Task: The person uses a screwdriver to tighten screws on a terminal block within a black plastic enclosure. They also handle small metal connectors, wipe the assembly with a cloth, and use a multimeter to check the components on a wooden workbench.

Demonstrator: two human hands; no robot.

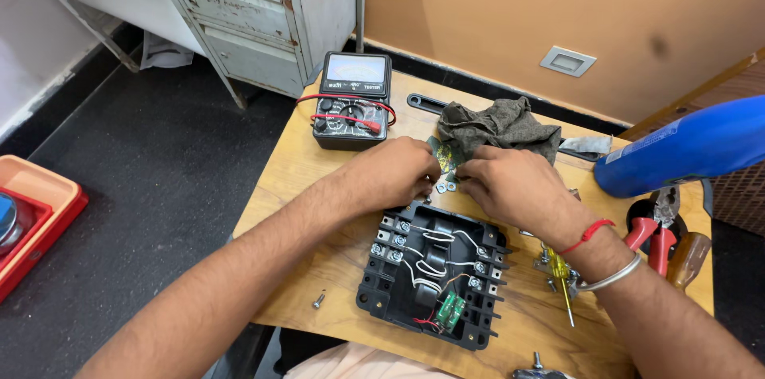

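Both hands meet above the rear edge of the black housing (434, 271), which lies open on the tabletop (295, 180) with white wires exposed. The left hand (396, 172) and right hand (510, 184) pinch small metal brackets (445, 184) between curled fingertips. A grey rag (498, 125) lies just behind; a multimeter (353, 100) stands farther left.

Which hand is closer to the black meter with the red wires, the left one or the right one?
The left. The left hand lies just below the meter, a little to its right. The right hand is farther to the right, below the grey rag.
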